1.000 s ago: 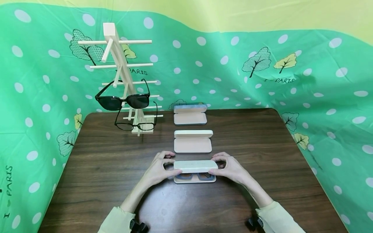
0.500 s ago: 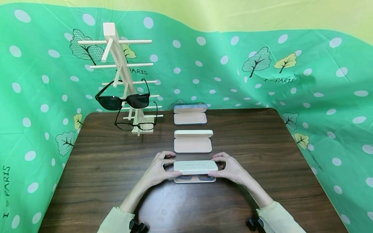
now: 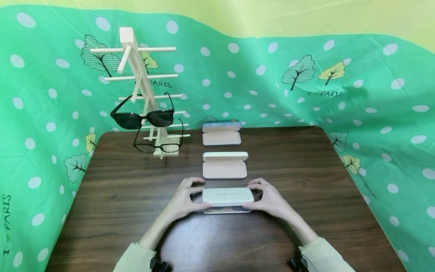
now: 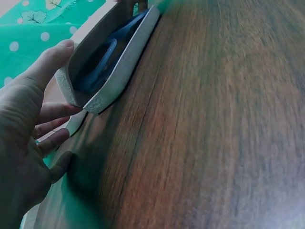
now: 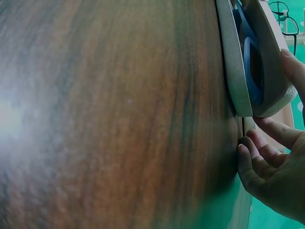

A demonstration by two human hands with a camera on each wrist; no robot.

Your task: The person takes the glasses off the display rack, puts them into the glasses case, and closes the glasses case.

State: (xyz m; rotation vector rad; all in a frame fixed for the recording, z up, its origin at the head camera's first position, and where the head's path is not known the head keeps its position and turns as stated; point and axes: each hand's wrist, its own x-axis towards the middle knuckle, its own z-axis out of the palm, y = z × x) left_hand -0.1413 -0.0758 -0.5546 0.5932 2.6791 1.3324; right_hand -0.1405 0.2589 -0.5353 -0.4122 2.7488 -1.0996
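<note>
In the head view a pale glasses case (image 3: 228, 197) lies near the middle of the table, its lid tilted partly down. My left hand (image 3: 187, 199) holds the lid's left end, thumb at the front edge and forefinger at the back. At the opposite end my right hand (image 3: 269, 198) grips the lid the same way. Blue-framed glasses (image 4: 101, 64) lie inside the case, seen through the gap in the left wrist view. The right wrist view shows one blue rim of the glasses (image 5: 254, 71); from above the lid hides most of them.
Behind stand two open glasses cases, a white one (image 3: 225, 170) and a blue-edged one (image 3: 222, 138). On the back left a wooden rack (image 3: 145, 88) bears black sunglasses (image 3: 161, 118) and thin black-framed glasses (image 3: 146, 147). A brown table (image 3: 306, 170) meets a green curtain (image 3: 258, 87).
The lid of the nearest case has tilted further down, pressed by both thumbs, and covers more of the blue glasses. The other cases and the rack stay put.
</note>
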